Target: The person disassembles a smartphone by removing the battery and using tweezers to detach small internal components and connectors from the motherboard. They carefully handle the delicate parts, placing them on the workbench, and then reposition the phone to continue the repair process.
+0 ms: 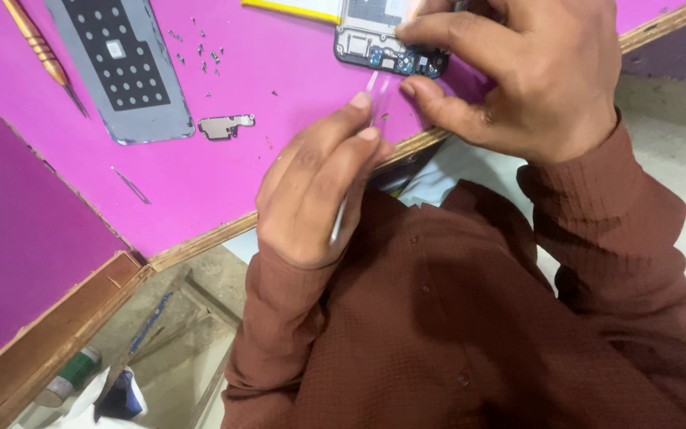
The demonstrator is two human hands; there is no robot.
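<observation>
Tweezers (356, 151) sit pinched in the left hand (315, 195), tips near the opened phone (387, 48) that the right hand (518, 71) steadies at its lower edge, while back cover (121, 67), bracket (225, 125) and screws (204, 54) already lie removed on the pink table (200, 183).

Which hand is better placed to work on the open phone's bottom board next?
Left, probably: the left hand holds tweezers with tips just beside the open phone, while the right hand is busy steadying it.

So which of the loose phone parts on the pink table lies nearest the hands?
The small metal bracket, alone just right of the grey back cover, which lies farther left.
</observation>
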